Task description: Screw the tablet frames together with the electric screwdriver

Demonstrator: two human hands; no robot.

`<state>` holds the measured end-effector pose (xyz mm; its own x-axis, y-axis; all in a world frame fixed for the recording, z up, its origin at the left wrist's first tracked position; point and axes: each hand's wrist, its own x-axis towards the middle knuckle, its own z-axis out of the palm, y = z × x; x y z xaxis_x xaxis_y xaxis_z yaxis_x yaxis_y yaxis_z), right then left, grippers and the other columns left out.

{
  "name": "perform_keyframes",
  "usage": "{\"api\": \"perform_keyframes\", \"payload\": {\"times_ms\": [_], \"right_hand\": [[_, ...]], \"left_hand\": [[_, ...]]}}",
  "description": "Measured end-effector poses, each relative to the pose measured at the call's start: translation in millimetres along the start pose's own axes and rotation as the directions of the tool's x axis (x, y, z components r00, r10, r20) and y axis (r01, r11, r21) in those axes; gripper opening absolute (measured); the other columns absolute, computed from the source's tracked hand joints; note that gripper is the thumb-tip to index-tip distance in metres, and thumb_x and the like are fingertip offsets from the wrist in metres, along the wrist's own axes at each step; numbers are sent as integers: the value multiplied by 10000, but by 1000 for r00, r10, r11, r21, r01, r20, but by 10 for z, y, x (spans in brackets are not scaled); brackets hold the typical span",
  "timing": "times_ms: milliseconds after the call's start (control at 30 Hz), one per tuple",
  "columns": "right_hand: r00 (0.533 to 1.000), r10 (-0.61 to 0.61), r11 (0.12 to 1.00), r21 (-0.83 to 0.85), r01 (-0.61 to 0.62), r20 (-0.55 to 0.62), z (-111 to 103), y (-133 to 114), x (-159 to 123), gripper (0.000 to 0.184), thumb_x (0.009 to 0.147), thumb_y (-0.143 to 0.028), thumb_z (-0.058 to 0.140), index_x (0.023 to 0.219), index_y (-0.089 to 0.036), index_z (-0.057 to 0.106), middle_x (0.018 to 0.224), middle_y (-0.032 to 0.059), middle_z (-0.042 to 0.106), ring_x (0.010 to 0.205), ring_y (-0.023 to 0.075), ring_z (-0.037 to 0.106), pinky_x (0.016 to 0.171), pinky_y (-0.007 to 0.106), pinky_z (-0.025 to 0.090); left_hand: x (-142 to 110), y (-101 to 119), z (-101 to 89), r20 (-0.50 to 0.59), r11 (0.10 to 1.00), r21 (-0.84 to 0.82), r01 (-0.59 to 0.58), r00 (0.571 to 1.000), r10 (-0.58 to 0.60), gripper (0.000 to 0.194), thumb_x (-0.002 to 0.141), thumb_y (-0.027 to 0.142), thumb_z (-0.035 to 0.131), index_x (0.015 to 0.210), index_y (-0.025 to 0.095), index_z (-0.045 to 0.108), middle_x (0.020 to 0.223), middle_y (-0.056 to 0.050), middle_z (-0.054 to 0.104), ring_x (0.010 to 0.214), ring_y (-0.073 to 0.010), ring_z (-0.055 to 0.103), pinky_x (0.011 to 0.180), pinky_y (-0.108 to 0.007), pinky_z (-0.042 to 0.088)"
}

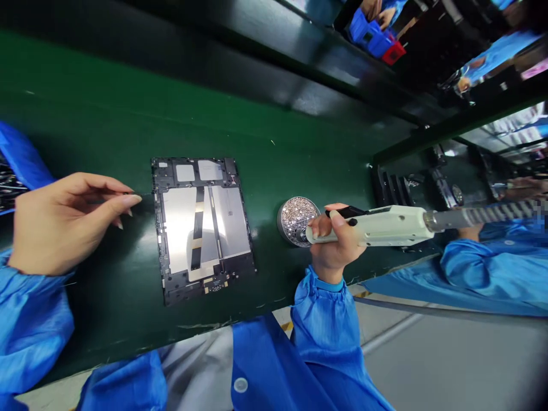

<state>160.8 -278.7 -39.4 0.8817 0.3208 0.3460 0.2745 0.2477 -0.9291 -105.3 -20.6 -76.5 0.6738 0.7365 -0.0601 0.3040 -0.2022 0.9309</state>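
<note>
An opened tablet lies back-side up on the green conveyor belt, its silver plates and black flex strips showing. My left hand hovers just left of it, fingers drawn together in a loose pinch, with nothing visible in them. My right hand is wrapped around a white electric screwdriver, whose tip rests in a round dish of small screws to the right of the tablet.
A black rail runs along the far side of the belt. Another person's blue sleeve is at the right, near black fixtures. Blue and red bins sit at the top.
</note>
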Motion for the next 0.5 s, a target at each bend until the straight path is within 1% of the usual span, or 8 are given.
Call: {"api": "perform_keyframes", "payload": {"times_ms": [67, 100, 200, 267, 333, 400, 500], "right_hand": [[1000, 9, 1000, 15, -9, 6, 70, 27, 6, 125, 744, -280, 641, 770, -161, 614, 410, -89, 398, 355, 78, 403, 456, 242, 427], [1000, 14, 1000, 22, -15, 12, 113, 45, 12, 135, 743, -295, 647, 768, -167, 613, 407, -93, 392, 350, 78, 395, 450, 242, 420], [999, 37, 999, 31, -38, 34, 247, 116, 31, 170, 737, -334, 672, 778, -177, 621, 423, -96, 401, 369, 87, 418, 480, 260, 446], [997, 63, 998, 17, -64, 54, 322, 162, 41, 192, 729, -348, 691, 796, -177, 633, 442, -92, 422, 403, 101, 455, 521, 278, 474], [994, 93, 996, -2, -93, 62, 371, 182, 47, 216, 721, -357, 710, 810, -174, 639, 452, -93, 429, 424, 107, 474, 550, 287, 488], [993, 114, 993, 2, -114, 29, 385, 150, 51, 239, 693, -359, 725, 802, -165, 640, 453, -92, 430, 419, 106, 471, 538, 281, 480], [993, 109, 992, 67, -107, -39, 347, -21, 82, 232, 636, -362, 693, 735, -168, 615, 416, -99, 390, 378, 86, 410, 465, 236, 418]], "left_hand": [[-81, 136, 142, -160, 982, 186, -21, 986, 51, 301, 837, 408, 706, 978, 144, 676, 728, -7, 679, 744, -184, 688, 568, -274, 436], [-110, 184, 202, -206, 974, 225, -33, 975, 81, 346, 849, 464, 677, 957, 136, 672, 712, -12, 665, 710, -166, 678, 559, -270, 427], [-135, 255, 299, -241, 982, 178, -60, 965, 103, 360, 822, 503, 673, 892, 150, 667, 673, 0, 643, 612, -117, 633, 518, -240, 421], [-108, 274, 306, -248, 990, 120, -78, 963, 106, 347, 786, 491, 697, 867, 155, 674, 656, 16, 635, 546, -81, 575, 504, -219, 416], [-54, 304, 298, -231, 994, 60, -89, 968, 100, 326, 776, 461, 696, 863, 147, 688, 663, 31, 636, 513, -49, 521, 514, -194, 415], [21, 353, 301, -225, 999, 13, -52, 973, 54, 275, 764, 397, 708, 877, 147, 707, 660, 38, 637, 505, -43, 506, 523, -181, 419], [182, 411, 343, -255, 998, -58, 19, 966, -33, 217, 736, 305, 729, 880, 143, 729, 668, 13, 660, 501, -73, 512, 510, -203, 417]]}}
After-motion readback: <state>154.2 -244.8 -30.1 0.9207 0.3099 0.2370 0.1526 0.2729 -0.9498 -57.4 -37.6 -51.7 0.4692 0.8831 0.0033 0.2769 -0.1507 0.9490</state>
